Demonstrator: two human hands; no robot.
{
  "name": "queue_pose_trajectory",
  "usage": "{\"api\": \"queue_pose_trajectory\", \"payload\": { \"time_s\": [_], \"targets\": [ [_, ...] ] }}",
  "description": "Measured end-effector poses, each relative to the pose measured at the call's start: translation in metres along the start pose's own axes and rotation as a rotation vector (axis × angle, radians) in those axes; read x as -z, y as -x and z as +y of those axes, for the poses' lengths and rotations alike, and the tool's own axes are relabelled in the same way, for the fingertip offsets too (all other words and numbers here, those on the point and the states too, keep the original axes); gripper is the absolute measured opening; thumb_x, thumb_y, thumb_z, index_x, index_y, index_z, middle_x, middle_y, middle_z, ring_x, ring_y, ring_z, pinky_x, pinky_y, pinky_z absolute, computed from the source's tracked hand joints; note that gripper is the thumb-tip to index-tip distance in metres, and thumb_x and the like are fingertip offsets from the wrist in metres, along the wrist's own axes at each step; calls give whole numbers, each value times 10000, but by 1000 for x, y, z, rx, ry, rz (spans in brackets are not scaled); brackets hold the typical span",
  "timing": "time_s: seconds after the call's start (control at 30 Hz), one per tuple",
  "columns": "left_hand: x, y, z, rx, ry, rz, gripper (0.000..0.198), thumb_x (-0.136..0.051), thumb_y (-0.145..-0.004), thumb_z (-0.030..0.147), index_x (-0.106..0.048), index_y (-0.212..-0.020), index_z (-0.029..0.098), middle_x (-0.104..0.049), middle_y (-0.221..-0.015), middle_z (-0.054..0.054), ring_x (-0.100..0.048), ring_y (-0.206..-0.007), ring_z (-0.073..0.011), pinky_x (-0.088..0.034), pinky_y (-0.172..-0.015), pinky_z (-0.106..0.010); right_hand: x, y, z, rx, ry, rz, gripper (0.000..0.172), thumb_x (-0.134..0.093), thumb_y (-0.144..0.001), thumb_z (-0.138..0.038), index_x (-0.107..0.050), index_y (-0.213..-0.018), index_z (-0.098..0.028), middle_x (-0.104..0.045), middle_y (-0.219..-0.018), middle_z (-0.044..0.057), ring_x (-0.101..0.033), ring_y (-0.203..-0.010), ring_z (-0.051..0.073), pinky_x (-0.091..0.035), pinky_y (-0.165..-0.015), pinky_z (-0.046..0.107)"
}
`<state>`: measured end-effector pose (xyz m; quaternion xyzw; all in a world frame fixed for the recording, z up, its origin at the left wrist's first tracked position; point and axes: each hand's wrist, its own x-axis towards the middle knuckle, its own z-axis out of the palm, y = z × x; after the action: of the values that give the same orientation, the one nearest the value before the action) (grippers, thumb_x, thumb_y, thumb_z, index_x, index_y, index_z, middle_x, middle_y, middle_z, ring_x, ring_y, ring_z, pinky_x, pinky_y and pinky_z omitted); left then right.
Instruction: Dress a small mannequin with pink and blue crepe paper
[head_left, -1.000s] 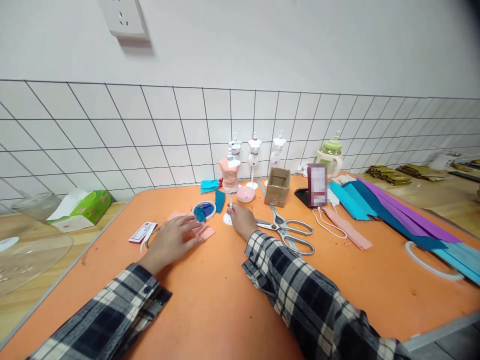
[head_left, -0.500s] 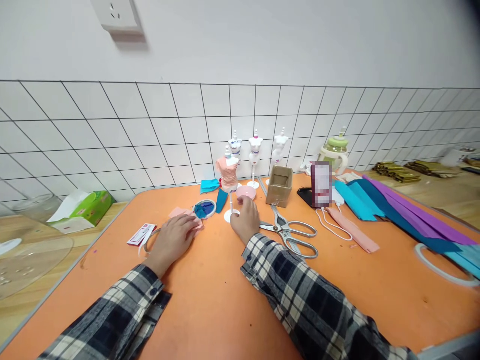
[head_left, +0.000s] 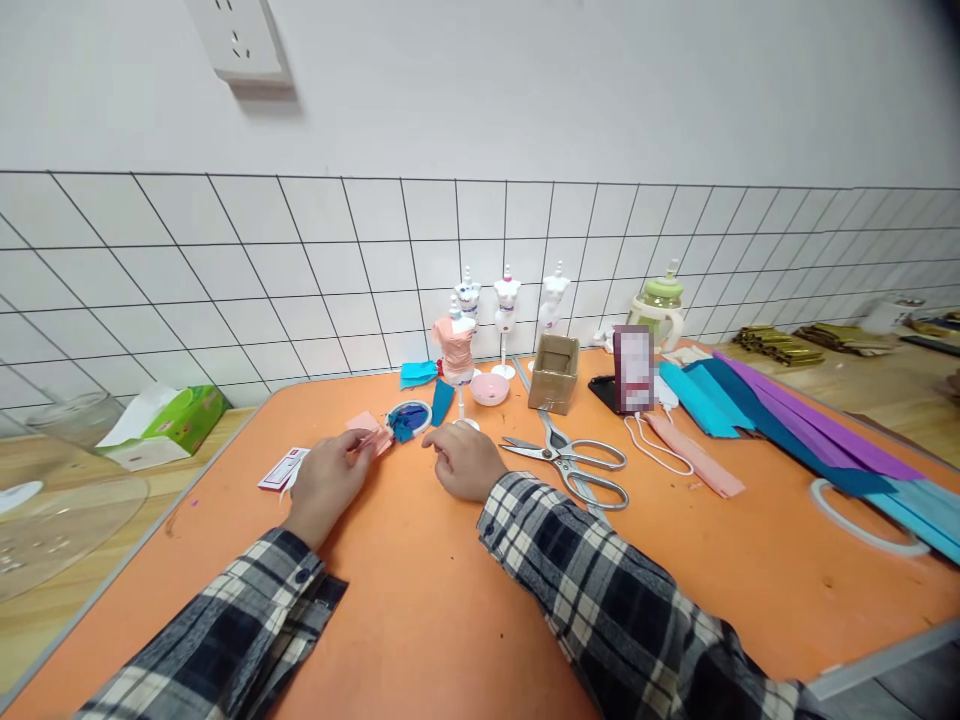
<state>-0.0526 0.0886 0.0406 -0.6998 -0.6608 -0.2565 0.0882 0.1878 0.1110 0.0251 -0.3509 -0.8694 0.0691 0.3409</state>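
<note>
My left hand [head_left: 330, 485] is closed, thumb and fingers pinching a piece of pink crepe paper [head_left: 373, 424] on the orange table. To its right, my right hand [head_left: 469, 462] has its fingers curled together; anything between them is too small to make out. Just behind it stands a small white dress-form stand wrapped in pink crepe paper [head_left: 454, 348]. A white ring with blue paper scraps [head_left: 409, 418] lies between the hands, further back. Beside the stand's base is a pink bowl [head_left: 490, 389]. Open scissors [head_left: 564, 456] lie right of my right hand.
Several white dress forms [head_left: 507, 300] stand at the wall. A cardboard box [head_left: 553, 374], a propped phone [head_left: 634, 368] and a green-lidded bottle [head_left: 660, 305] are on the right, near coloured crepe paper strips [head_left: 810, 420]. At left are a label card [head_left: 283, 469] and a tissue pack [head_left: 180, 420].
My right hand has moved left, away from the pink bowl and toward my left hand. My left hand has gone from lying over the pink paper to pinching it. The view shifted slightly.
</note>
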Motion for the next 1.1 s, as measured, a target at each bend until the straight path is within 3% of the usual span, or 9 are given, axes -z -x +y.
{"api": "queue_pose_trajectory", "payload": {
  "time_s": [0.13, 0.23, 0.33, 0.5, 0.63, 0.77, 0.9, 1.0, 1.1],
  "targets": [
    [5, 1, 2, -70, -299, 27, 348, -418, -861, 183, -757, -928, 226, -707, -1097, -130, -581, -1018, -349, -377, -834, -481, -8, -1, 1, 103, 33, -214, 266, -510, -822, -109, -694, -994, -198, -672, -1078, 50, -536, -1001, 210, -418, -909, 329],
    [4, 4, 5, -81, -369, -69, 385, -368, -880, 155, -740, -963, 208, -715, -1070, -149, -597, -978, -338, -337, -873, -548, -9, 0, 3, 117, 34, -270, 253, -512, -855, -122, -711, -989, -201, -677, -1126, 51, -540, -1050, 209, -412, -951, 340],
    [-1, 6, 11, -72, -349, -144, 374, -349, -913, 211, -709, -1014, 199, -735, -1043, -145, -616, -962, -323, -294, -937, -605, -12, -4, 1, 102, 39, -272, 286, -497, -875, -120, -698, -1061, -202, -675, -1154, 58, -542, -1095, 204, -409, -988, 338],
    [-15, 8, 20, -86, -329, -90, 377, -361, -938, 320, -664, -1119, 188, -691, -1195, -172, -569, -1120, -362, -146, -1038, -706, -32, -26, -8, -69, 131, -147, 517, -437, -893, -118, -467, -1409, -135, -562, -1366, 135, -523, -1179, 242, -431, -996, 369],
    [-24, 8, 16, -105, -307, -59, 474, -369, -930, 312, -544, -1335, 138, -567, -1381, -222, -463, -1288, -391, -100, -1081, -702, -45, -41, -10, -106, 131, -169, 572, -453, -898, -160, -386, -1462, -97, -549, -1368, 190, -527, -1171, 297, -451, -943, 410],
    [-24, 5, 10, -108, -247, -172, 467, -356, -941, 330, -530, -1350, 189, -548, -1421, -178, -496, -1280, -359, -161, -1094, -671, -40, -40, 1, -113, 92, -198, 332, -529, -907, -245, -609, -1220, -170, -668, -1147, 121, -562, -1082, 263, -456, -879, 355],
    [-22, 5, 9, -5, -277, -181, 475, -363, -939, 387, -538, -1322, 168, -577, -1380, -199, -483, -1281, -391, -194, -1043, -724, -34, -37, 11, -119, 36, -180, 161, -600, -880, -253, -665, -1013, -189, -693, -1018, 75, -591, -996, 227, -444, -831, 314],
    [-21, 3, 8, -6, -290, -183, 471, -366, -943, 400, -535, -1315, 166, -564, -1395, -197, -458, -1308, -383, -224, -1056, -685, -35, -38, 13, -146, -19, -121, 147, -577, -906, -225, -648, -1032, -195, -698, -1018, 54, -604, -980, 200, -437, -837, 293],
    [-19, -2, 7, -75, -219, -256, 425, -392, -933, 374, -592, -1237, 154, -606, -1335, -187, -563, -1191, -345, -366, -1020, -534, -36, -39, 11, -187, -68, -53, 191, -554, -939, -247, -614, -1113, -195, -693, -1061, 43, -609, -980, 172, -436, -853, 269]
  ]
}}
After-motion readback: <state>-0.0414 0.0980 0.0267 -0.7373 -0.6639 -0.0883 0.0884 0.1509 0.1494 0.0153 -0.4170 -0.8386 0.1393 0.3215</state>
